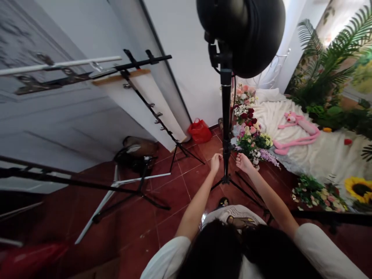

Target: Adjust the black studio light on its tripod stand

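Note:
A black light stand (226, 108) rises straight in front of me, with a large black lamp head (250, 35) on top. Just left of its lower pole is my left hand (216, 162), its fingers curled and small in view; whether they touch the pole or hold anything is too small to make out. On the pole's other side, my right hand (243, 162) has its fingers bent inward toward the palm, a little apart from the pole, and no object shows in it.
White and black tripod legs (124, 190) spread over the red tiled floor (171, 193) at left. A red bag (200, 131) sits by the wall. Artificial flowers (250, 131), a pink plush toy (303, 126) on white cloth and a sunflower (359, 189) lie at right.

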`<state>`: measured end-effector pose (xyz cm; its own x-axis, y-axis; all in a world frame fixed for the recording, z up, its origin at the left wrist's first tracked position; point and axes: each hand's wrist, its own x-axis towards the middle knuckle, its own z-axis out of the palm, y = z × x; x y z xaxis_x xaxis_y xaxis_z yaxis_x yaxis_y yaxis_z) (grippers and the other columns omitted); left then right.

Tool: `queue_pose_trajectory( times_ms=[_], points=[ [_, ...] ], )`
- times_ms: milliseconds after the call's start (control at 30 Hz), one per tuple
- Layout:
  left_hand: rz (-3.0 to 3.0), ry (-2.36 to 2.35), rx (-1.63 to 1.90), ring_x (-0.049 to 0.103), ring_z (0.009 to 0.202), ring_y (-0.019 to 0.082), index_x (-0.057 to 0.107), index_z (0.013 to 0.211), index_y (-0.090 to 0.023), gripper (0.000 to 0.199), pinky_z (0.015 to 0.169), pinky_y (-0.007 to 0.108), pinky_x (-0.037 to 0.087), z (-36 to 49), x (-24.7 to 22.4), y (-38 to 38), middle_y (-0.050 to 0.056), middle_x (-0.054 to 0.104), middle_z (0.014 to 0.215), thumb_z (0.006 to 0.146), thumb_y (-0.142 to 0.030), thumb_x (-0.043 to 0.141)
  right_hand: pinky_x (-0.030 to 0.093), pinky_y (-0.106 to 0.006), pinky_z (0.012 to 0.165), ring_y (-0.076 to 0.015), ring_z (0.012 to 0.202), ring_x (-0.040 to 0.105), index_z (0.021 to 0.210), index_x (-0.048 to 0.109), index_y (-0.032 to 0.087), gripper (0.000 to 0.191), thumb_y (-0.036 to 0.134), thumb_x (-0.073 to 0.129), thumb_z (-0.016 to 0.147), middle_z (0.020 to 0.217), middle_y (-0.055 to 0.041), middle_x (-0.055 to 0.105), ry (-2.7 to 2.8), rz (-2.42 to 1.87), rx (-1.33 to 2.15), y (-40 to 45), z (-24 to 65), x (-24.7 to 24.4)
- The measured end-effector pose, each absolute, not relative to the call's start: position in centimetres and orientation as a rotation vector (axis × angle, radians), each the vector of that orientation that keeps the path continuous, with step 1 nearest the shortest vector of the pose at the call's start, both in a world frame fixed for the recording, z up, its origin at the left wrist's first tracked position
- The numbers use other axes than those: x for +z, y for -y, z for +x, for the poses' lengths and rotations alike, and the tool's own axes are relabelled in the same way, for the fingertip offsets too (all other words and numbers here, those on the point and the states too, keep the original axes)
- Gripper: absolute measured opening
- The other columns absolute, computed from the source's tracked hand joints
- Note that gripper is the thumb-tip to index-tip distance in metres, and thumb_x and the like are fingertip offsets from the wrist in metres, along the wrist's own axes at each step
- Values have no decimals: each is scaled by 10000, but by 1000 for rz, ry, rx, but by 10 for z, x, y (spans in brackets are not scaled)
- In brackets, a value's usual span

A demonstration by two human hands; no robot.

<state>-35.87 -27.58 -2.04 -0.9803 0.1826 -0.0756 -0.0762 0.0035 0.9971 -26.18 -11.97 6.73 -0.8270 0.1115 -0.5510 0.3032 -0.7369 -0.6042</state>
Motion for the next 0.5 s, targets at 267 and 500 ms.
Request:
queue_pose_trajectory(
  times_ms=[267,500],
  points=[
    [-144,-2019,2384,553,696,162,519,638,-223,450,743,275,504,-367,33,210,18,568,658,1001,-478,448,244,-167,390,-76,398,301,696,352,247,393,367,631,945,484,87,369,-1426,859,-2585,122,-304,78],
    [-270,-1996,2423,573,684,183,492,610,-238,502,680,288,501,-362,36,205,20,516,576,1009,-536,430,245,-170,359,-61,374,302,689,370,245,446,453,655,962,458,74,414,-1474,922,-2515,119,-305,82]
  ],
)
